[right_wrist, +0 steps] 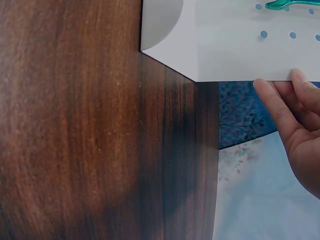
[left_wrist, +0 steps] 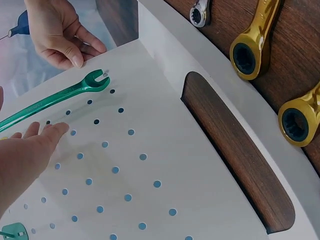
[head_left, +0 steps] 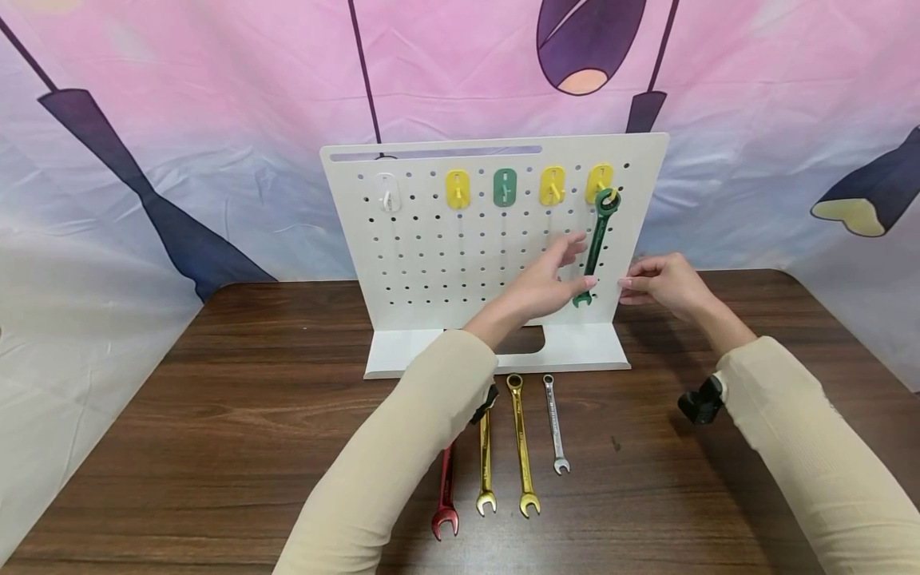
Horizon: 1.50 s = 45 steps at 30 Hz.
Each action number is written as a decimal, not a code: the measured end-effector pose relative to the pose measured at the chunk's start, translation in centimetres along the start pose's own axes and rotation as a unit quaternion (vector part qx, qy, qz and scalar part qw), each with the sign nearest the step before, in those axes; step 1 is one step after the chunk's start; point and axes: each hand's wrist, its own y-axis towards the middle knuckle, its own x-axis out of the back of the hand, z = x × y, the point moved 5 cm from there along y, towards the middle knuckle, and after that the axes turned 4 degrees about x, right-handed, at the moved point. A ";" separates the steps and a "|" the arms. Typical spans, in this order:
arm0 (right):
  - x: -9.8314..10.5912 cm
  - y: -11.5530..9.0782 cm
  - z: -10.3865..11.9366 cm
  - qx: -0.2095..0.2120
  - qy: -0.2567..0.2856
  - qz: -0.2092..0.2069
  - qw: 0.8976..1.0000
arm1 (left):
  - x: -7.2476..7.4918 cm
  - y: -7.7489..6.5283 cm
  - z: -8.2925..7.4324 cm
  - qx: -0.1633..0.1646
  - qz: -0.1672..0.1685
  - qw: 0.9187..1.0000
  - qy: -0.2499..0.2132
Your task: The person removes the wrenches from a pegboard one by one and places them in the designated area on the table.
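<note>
A green combination wrench (head_left: 596,243) hangs by its ring end from the rightmost yellow hook (head_left: 598,180) on a white pegboard (head_left: 431,263). My left hand (head_left: 541,286) is beside its shaft, fingers apart and thumb extended toward the lower part. In the left wrist view, a gap shows between this hand (left_wrist: 25,155) and the wrench (left_wrist: 55,97). At the board's right edge, my right hand (head_left: 664,283) pinches the rim. The right wrist view shows that hand's thumb (right_wrist: 300,77) slightly overlapping the board's edge, with the other fingers partly hidden.
Before the board lie a red wrench (head_left: 446,499), two gold wrenches (head_left: 485,463) (head_left: 522,439) and a small silver wrench (head_left: 554,423), the red one partly under my left sleeve. A white hook (head_left: 389,192), a green hook (head_left: 505,188) and two more yellow hooks (head_left: 458,189) (head_left: 552,185) are on the board.
</note>
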 end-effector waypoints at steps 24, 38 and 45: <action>0.1 0.0 0.1 0.000 -0.001 0.009 1.000 | -0.3 0.0 -0.7 -0.057 -0.036 0.997 -0.034; 0.1 -0.1 0.1 -0.002 -0.003 -0.004 1.000 | -0.1 -0.1 -1.3 -0.046 -0.068 0.994 -0.072; 0.1 -0.1 0.2 -0.004 0.001 -0.002 1.000 | -0.1 -0.1 -1.5 -0.046 -0.070 0.992 -0.093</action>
